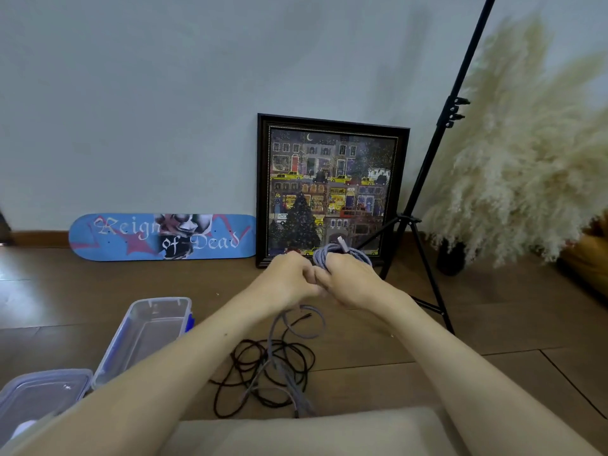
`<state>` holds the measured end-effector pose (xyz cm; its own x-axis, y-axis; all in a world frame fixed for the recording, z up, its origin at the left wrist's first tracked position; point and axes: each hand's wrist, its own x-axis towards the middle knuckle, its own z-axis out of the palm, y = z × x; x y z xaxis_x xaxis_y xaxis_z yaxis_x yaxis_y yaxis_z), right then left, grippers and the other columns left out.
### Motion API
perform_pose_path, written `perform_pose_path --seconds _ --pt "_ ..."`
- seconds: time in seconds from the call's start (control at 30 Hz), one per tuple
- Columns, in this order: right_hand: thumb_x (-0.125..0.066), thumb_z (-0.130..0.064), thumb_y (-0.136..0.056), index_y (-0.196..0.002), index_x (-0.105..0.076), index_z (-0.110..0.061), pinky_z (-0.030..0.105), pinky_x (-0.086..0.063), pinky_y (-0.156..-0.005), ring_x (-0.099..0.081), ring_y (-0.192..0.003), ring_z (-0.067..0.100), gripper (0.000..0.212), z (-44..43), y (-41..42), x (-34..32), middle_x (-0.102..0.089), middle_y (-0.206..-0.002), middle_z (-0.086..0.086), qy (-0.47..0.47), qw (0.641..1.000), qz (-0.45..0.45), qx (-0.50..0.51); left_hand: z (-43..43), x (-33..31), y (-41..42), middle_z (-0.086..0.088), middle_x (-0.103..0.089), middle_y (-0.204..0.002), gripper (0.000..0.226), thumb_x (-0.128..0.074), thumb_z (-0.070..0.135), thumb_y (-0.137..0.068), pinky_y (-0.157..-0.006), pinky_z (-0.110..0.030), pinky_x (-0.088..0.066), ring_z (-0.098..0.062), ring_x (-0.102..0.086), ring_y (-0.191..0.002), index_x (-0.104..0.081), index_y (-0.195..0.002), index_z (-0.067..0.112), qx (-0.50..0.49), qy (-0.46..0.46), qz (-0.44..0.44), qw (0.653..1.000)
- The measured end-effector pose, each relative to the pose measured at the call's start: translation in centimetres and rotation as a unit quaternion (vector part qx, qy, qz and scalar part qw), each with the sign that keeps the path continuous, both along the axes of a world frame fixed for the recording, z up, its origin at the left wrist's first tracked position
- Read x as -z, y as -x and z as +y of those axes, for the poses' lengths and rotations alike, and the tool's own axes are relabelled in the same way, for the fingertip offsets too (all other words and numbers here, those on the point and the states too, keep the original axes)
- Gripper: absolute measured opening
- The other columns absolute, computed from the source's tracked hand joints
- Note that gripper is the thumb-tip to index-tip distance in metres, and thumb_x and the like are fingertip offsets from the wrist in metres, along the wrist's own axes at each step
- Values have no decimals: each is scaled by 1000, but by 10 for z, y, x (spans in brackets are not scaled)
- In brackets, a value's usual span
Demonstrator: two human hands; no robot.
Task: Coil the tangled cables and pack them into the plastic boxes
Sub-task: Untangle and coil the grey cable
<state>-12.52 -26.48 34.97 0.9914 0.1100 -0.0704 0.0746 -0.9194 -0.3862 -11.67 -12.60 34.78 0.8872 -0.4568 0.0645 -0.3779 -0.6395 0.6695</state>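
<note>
My right hand [348, 281] holds a coil of grey braided cable [342, 255] wound round its fingers, a plug end sticking up at the top. My left hand [289, 281] meets it, fingers curled on the same cable. The loose tail of the grey cable [296, 327] hangs from my hands down to the floor. There it crosses a tangled black cable [263, 366]. A clear plastic box [144, 330] with blue clips stands open at the left. A second clear plastic box [42, 393] sits at the lower left corner.
A blue skateboard deck [161, 236] and a framed picture [329, 192] lean on the wall. A black tripod [424, 205] stands at the right, with pampas grass [526, 159] beyond it. The floor [493, 311] is brown wood. My knee [312, 432] fills the bottom edge.
</note>
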Motion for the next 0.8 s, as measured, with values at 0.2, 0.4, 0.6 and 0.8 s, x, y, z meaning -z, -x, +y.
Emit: perform_pose_path --seconds 0.2,0.4,0.6,0.8 --pt "-32 -51 -101 -66 -43 -7 28 -33 -46 -32 -37 21 57 -4 4 -5 -37 -47 7 -175 983 56 -19 25 -10 -17 9 -53 -72 32 -68 48 -80 -63 -30 -40 -8 -45 -64 -53 -82 20 33 -149 -157 976" --pt "-24 -74 -88 -61 -40 -15 20 -20 -41 -21 -33 13 66 -11 16 -17 -28 -41 -1 -244 937 244 -58 37 -5 -23 1 -64 -92 30 -52 49 -91 -64 -29 -34 -17 -54 -83 -56 -99 20 23 -247 -275 929" --pt "-55 -42 -95 -54 -39 -17 21 -19 -39 -19 -31 13 50 -8 19 -25 -28 -37 -1 -309 924 215 -65 37 -4 -29 -5 -64 -83 35 -47 47 -93 -54 -29 -28 -26 -61 -79 -56 -96 13 3 -271 -374 887" --pt "-52 -42 -96 -57 -40 -17 20 -23 -34 -19 -27 8 48 -10 17 -29 -25 -36 -5 -459 859 227 25 38 23 -39 0 -52 -62 17 -65 14 -86 -48 -34 -37 -20 -38 -54 -49 -87 19 34 -248 -367 896"
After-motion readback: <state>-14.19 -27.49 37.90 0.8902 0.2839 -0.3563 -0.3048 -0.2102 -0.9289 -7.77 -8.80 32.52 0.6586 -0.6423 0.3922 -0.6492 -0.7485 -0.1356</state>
